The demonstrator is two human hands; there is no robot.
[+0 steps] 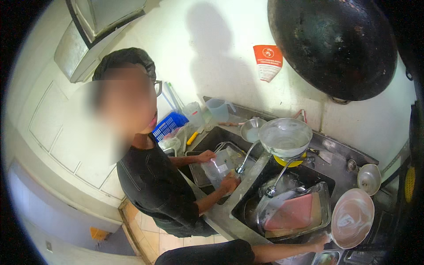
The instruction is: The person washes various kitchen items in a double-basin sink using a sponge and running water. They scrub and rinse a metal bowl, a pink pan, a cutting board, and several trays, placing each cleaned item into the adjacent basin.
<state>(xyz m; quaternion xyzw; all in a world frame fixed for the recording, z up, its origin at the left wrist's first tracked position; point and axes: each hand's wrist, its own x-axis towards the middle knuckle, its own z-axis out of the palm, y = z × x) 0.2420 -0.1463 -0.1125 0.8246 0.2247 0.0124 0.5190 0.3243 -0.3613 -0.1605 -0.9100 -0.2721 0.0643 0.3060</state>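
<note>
My left hand (319,241) reaches in from the bottom and grips the left rim of a pinkish round bowl or basin (352,218), whose face is streaked with white suds. My right hand is out of view. Left of the bowl, the near sink (243,212) holds a pink rectangular tray or lid (291,212), a clear container (326,202) and soapy metal ware. Two curved metal faucets (276,179) stand over the sinks. A large metal bowl (285,137) sits behind them, above a yellow item (288,161).
At the left, a co-worker (159,185) in black holds a clear plastic container (218,167) in the far sink. A big dark wok (334,46) hangs on the wall. A small metal bowl (369,179), a scraper (324,155) and a blue basket (169,126) are around the counter.
</note>
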